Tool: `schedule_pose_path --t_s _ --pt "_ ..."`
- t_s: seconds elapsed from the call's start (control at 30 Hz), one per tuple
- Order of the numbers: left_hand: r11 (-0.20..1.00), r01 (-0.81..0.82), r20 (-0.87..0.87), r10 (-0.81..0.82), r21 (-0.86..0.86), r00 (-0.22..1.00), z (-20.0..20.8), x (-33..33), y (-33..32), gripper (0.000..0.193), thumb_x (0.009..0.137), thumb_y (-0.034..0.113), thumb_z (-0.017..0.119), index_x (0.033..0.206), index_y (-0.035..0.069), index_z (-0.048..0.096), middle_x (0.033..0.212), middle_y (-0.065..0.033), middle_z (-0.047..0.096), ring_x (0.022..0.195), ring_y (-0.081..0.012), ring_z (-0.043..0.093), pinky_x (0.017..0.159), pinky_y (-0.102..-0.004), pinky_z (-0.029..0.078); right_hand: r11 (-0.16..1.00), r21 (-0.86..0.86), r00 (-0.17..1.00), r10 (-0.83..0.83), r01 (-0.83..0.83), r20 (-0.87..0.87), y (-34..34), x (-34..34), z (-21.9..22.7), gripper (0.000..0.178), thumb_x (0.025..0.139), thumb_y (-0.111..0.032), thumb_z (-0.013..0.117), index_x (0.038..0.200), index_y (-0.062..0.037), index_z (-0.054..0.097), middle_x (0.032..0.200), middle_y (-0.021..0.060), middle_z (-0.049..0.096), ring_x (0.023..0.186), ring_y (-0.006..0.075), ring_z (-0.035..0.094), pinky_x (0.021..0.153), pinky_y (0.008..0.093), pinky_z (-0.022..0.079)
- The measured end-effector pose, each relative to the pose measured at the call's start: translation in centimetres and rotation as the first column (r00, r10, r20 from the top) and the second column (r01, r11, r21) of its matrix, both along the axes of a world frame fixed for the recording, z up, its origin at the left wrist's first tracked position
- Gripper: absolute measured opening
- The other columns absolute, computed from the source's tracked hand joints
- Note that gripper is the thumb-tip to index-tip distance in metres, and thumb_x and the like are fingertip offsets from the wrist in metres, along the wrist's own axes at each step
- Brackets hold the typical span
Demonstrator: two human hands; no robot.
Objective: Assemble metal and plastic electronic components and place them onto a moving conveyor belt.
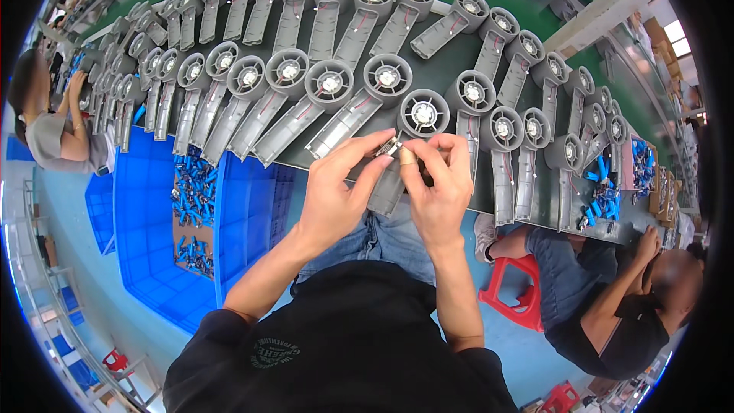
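Between the thumb and fingertips of my left hand (342,181) is a small metallic part (391,146), possibly a circuit board; its exact kind is too small to tell. My right hand (442,187) is closed right beside it, fingers bent inward, and whatever it pinches is hidden. A tan cover wraps one right fingertip. Directly beyond and under both hands lies a grey fan housing (424,112), a round spoked head with a half-shell handle (388,190) pointing toward me. The hands cover part of that handle.
Rows of similar grey fan housings (329,84) fill the dark bench (302,154). Left of me stands a blue bin (164,291) with blue cylindrical parts (195,195). More blue parts (604,203) lie at the right. A person (612,298) sits right near a red stool (514,298); another person (61,122) works left.
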State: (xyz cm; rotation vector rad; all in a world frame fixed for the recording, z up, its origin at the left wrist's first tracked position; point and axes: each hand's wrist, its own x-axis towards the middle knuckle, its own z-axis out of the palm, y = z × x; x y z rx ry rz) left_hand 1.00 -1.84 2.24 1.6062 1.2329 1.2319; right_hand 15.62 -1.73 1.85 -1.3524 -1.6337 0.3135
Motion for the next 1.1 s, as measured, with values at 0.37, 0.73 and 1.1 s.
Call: schedule_pose_path --t_s 0.37,0.73,1.1 --pt "0.983 0.177 0.215 -0.161 -0.056 0.963 -0.4 -0.7 0.2 0.032 0.091 -0.004 0.061 0.123 0.000 0.065 0.124 -0.0174 0.065 0.112 -0.0225 0.064 0.094 -0.0310 0.051 0.966 -0.226 0.942 0.044 -0.125 -0.333 -0.1 0.4 0.6 0.012 0.085 -0.003 0.071 0.096 0.0014 0.070 0.084 0.0046 0.058 0.066 0.0105 0.058 0.056 0.0246 0.048" --pt "0.950 0.300 0.151 -0.286 -0.087 0.946 -0.4 -2.1 0.7 0.038 0.090 -0.008 0.057 0.127 0.002 0.063 0.130 -0.0164 0.062 0.117 -0.0220 0.061 0.095 -0.0303 0.050 0.955 -0.194 0.951 0.170 -0.223 -0.256 0.7 1.7 1.2 0.011 0.082 0.001 0.072 0.093 0.0021 0.069 0.082 0.0035 0.059 0.064 0.0080 0.053 0.057 0.0216 0.042" --pt "0.965 0.261 0.000 -0.261 -0.039 0.965 -0.4 -1.7 0.9 0.034 0.094 -0.005 0.052 0.127 -0.001 0.062 0.125 -0.0176 0.064 0.114 -0.0250 0.063 0.094 -0.0314 0.050 0.952 0.095 0.954 0.279 -0.290 0.114 2.4 2.6 0.4 0.016 0.073 0.003 0.076 0.086 -0.0008 0.067 0.084 0.0078 0.062 0.067 0.0175 0.063 0.057 0.0285 0.051"
